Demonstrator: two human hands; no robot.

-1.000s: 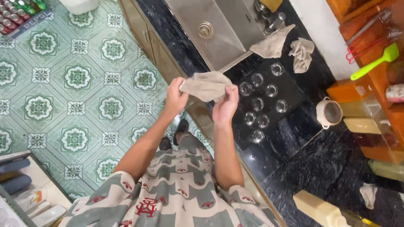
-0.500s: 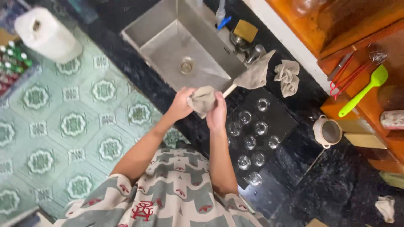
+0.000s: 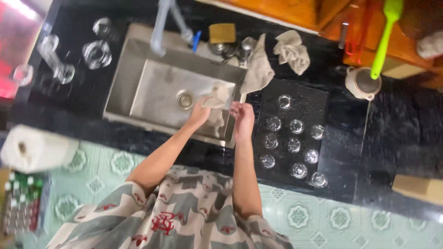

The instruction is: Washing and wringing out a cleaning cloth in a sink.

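A black stone counter [image 3: 397,138] runs across the upper part of the frame, with green patterned floor tiles [image 3: 350,221] along the bottom. Set into the counter at upper centre is a steel sink [image 3: 161,92], its front edge just above the person's forearms. Over the right part of the basin, the left hand [image 3: 199,114] and right hand [image 3: 243,117] are both closed on a pale cloth [image 3: 217,99], which hangs bunched between them. Just right of the sink lies a dark ridged mat [image 3: 314,103] carrying upturned glasses [image 3: 295,145] in rows, close beside the right hand. More glasses [image 3: 97,53] stand at upper left. A roll of paper towel [image 3: 34,150] sits at the left edge, a small pot [image 3: 362,83] at upper right. Bare counter lies at the far right, beyond the mat.
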